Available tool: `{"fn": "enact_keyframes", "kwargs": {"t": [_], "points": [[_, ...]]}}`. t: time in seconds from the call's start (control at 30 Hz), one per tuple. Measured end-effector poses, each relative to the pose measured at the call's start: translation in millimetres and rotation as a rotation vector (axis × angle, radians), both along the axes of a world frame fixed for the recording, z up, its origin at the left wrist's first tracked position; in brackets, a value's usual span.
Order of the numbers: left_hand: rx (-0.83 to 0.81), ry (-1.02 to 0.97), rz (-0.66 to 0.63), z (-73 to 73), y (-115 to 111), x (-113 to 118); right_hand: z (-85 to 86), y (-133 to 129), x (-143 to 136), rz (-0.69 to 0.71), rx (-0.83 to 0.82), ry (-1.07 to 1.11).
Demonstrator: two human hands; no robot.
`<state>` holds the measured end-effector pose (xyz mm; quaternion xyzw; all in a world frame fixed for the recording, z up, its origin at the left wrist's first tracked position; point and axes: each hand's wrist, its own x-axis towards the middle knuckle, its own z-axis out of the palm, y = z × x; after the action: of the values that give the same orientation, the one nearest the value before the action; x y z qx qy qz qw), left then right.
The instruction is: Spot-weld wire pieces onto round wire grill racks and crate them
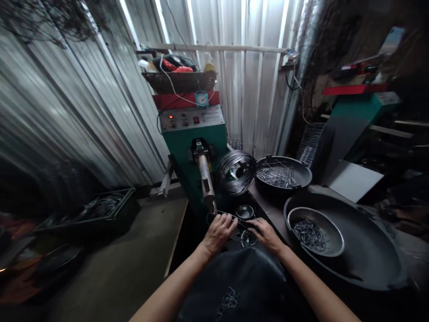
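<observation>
My left hand [218,231] is curled over a thin wire piece [221,213] just below the tip of the metal arm [207,188] of a green machine [177,142]. Facing it, my right hand [265,233] has its fingers closed on the other end of what looks like the same dark wire piece. Its full shape is hard to make out between the hands. Close by are a small round metal dish [245,212] and a second small round dish or ring [248,238], partly behind my right fingers.
A wire coil [237,172] hangs beside the machine. To the right stand a black pan [303,176] of wire pieces and a larger pan [372,250] holding a metal bowl [337,239] of small parts. A green bin [127,201] is on the left. Wire bits [229,300] lie on my dark apron.
</observation>
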<state>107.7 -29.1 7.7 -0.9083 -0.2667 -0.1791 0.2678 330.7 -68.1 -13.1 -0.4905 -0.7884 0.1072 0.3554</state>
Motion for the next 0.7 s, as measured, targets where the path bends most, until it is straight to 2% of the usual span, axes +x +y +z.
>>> {"fn": "enact_keyframes", "kwargs": {"t": [0.1,0.17,0.3,0.37,0.5,0.7], "points": [[-0.028,-0.013,0.079,-1.3,3.0,12.4,-6.7,20.9,4.8,-0.033,0.032,-0.051],[-0.023,-0.056,0.106,-8.5,1.6,11.1,-8.9,33.0,1.8,0.011,0.051,-0.102],[-0.059,-0.176,0.177,-26.3,-5.5,-14.7,-7.8,46.9,-20.7,0.120,0.095,-0.185],[-0.106,-0.224,0.207,-29.9,-7.5,-31.0,-4.1,50.3,-35.6,0.140,0.113,-0.234],[-0.176,-0.283,0.227,-26.7,-4.0,-52.2,6.8,56.6,-58.0,0.129,0.113,-0.299],[-0.187,-0.340,0.203,-20.0,9.3,-62.2,16.5,68.0,-70.5,0.084,0.089,-0.332]]}}
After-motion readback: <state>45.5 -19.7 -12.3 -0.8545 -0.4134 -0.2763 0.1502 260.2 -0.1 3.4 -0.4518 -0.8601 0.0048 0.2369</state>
